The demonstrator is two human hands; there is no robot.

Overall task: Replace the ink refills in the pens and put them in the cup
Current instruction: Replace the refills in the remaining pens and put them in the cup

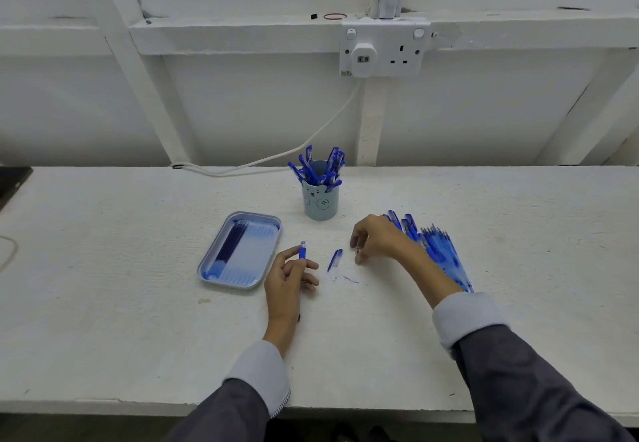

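White table [138, 320]: blue tray [254, 215] left, cup [321, 204] behind centre, loose pen part [335, 259] centre, pen pile [439, 248] right.

Double wall socket [385, 48] with a white adapter [363, 55] in its left outlet. A white cable [321, 130] runs from below the socket down and left to the white table [138, 320]; a thin ring [334, 16] and a small black piece [313, 16] lie on the ledge [242, 25] just above its left corner.
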